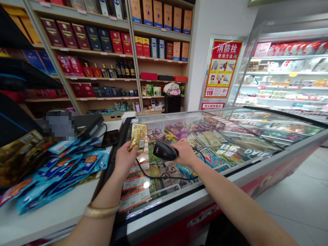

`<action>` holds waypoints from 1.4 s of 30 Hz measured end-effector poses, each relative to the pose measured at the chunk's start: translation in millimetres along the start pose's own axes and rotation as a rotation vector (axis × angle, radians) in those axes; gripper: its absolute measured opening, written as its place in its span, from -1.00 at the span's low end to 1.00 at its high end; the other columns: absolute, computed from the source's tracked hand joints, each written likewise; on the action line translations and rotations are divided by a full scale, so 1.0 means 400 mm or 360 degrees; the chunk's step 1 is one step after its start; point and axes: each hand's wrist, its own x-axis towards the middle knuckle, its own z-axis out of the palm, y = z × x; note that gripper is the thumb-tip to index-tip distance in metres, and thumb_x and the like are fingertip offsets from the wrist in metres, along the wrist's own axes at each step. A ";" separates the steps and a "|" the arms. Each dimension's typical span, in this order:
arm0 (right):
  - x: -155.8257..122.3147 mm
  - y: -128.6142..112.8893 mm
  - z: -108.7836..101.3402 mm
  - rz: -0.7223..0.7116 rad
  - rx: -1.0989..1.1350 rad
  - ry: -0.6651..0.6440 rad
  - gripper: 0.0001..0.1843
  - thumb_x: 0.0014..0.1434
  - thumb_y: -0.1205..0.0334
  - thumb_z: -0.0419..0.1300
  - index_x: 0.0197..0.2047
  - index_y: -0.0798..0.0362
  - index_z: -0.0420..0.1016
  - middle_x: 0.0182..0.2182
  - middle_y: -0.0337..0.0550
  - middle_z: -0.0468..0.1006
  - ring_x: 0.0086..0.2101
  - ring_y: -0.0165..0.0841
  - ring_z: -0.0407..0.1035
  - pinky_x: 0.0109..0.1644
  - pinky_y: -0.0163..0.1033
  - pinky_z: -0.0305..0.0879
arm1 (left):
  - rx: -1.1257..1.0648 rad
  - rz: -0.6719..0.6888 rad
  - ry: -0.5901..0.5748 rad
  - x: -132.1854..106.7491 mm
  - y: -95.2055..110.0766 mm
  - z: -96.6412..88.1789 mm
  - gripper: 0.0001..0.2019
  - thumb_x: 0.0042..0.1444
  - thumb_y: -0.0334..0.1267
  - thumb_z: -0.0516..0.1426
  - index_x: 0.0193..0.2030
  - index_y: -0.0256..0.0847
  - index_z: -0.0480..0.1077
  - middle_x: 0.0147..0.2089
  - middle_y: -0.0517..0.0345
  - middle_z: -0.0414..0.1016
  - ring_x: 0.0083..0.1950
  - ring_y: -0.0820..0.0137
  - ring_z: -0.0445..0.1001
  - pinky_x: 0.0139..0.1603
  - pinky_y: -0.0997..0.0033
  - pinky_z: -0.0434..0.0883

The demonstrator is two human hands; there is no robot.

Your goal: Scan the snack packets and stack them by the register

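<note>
My left hand (125,158) pinches a gold snack packet (138,136) by its lower edge, with a white barcode label facing me. My right hand (185,152) is wrapped round the handle of a black barcode scanner (164,151). The scanner's head points left towards the packet, a short gap apart. A black cable (164,177) loops from the scanner over the glass lid (179,191) of a chest freezer. Both hands are above that lid. Blue snack packets (64,171) lie heaped on the white counter (58,213) to the left, beside gold packets (22,157).
A dark phone-like device (111,138) lies at the counter's far end. Wrapped ice creams (176,131) fill the freezer. Behind stand shelves (102,53) of boxes and bottles. A red fire-hydrant poster (223,68) hangs on the wall, and a lit display fridge (289,75) is at right.
</note>
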 end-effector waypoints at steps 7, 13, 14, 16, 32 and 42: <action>-0.003 0.018 0.008 0.0052 0.0092 0.0211 -0.70 -0.09 0.15 0.25 -0.23 0.01 0.51 -0.35 -0.16 0.62 -0.28 -0.26 0.44 -0.10 -0.17 -0.02 | 0.0109 -0.0031 0.0015 -0.007 0.004 0.002 -0.68 0.03 -0.46 0.15 -0.03 -0.29 0.44 -0.18 0.05 0.61 -0.36 0.43 0.57 -0.37 0.45 0.55; -0.008 0.031 -0.006 0.0154 0.0049 0.0473 -0.66 -0.02 0.04 0.23 -0.21 0.05 0.52 -0.30 -0.06 0.63 -0.28 -0.25 0.45 -0.12 -0.18 0.00 | 0.0510 0.0004 -0.0166 -0.013 -0.020 0.035 -0.50 0.09 -0.38 0.16 0.22 -0.25 0.32 -0.04 -0.10 0.58 -0.53 0.43 0.53 -0.52 0.43 0.48; -0.009 0.033 -0.008 0.0164 0.0026 0.0493 -0.68 -0.01 0.03 0.22 -0.23 0.05 0.52 -0.32 -0.06 0.63 -0.30 -0.26 0.44 -0.12 -0.18 0.01 | 0.0647 0.0015 -0.0191 -0.014 -0.024 0.044 -0.48 0.11 -0.37 0.14 0.25 -0.24 0.29 0.02 -0.13 0.56 -0.56 0.44 0.52 -0.52 0.43 0.47; -0.011 0.044 -0.013 0.0172 -0.0030 0.0508 -0.70 0.00 0.03 0.21 -0.26 0.05 0.52 -0.35 -0.06 0.62 -0.32 -0.26 0.43 -0.12 -0.18 0.02 | 0.0959 0.0075 -0.0231 -0.015 -0.029 0.059 -0.49 0.15 -0.36 0.10 0.27 -0.25 0.27 0.05 -0.15 0.54 -0.55 0.44 0.53 -0.46 0.42 0.49; -0.039 0.174 -0.049 0.0847 -0.0436 0.0327 -0.69 0.01 0.08 0.18 -0.19 -0.01 0.56 -0.32 -0.05 0.65 -0.27 -0.15 0.47 -0.12 -0.16 0.14 | 0.1897 0.0537 -0.0428 -0.024 -0.037 0.068 -0.58 0.15 -0.40 0.07 0.17 -0.21 0.39 0.13 -0.05 0.51 0.14 0.30 0.45 0.18 0.33 0.30; -0.043 0.182 -0.042 0.0819 -0.0424 0.0374 -0.72 -0.02 0.07 0.19 -0.25 -0.01 0.57 -0.38 -0.03 0.64 -0.30 -0.10 0.48 -0.18 -0.14 0.17 | 0.1856 0.0682 -0.0305 -0.046 -0.027 0.061 -0.62 0.19 -0.31 0.04 0.14 -0.14 0.42 0.13 -0.04 0.49 0.20 0.19 0.35 0.19 0.12 0.24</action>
